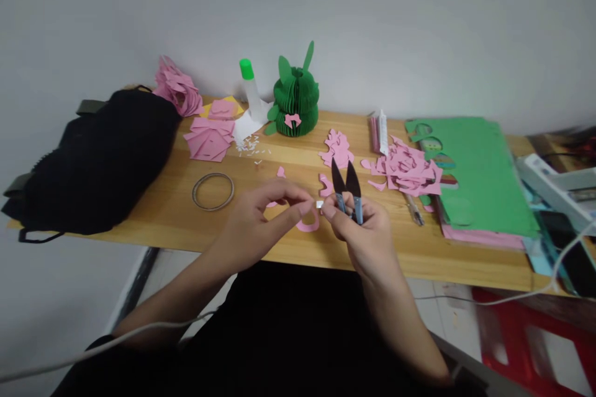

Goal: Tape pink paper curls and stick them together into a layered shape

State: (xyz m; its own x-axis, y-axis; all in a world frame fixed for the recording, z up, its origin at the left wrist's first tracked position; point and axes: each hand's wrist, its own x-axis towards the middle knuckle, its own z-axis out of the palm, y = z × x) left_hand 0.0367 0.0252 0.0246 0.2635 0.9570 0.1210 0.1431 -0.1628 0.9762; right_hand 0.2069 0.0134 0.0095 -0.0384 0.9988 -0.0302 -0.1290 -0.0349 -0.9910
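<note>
My right hand (367, 229) grips small thread snips (347, 189), blades pointing up and apart, while its fingertips also pinch a tiny white piece (319, 204). My left hand (265, 214) meets it from the left, thumb and forefinger pinched on the same white piece. A curved pink paper cut-out (308, 224) lies on the wooden table (288, 248) just under both hands. More pink cut-outs (336, 149) lie a little beyond the snips.
A black bag (93, 164) fills the table's left end. A tape ring (213, 191), folded pink paper (210, 138), a glue bottle (250, 90) and a green paper figure (295, 99) stand behind. Pink scraps (410, 169), a pen (413, 209) and green sheets (475, 180) lie to the right.
</note>
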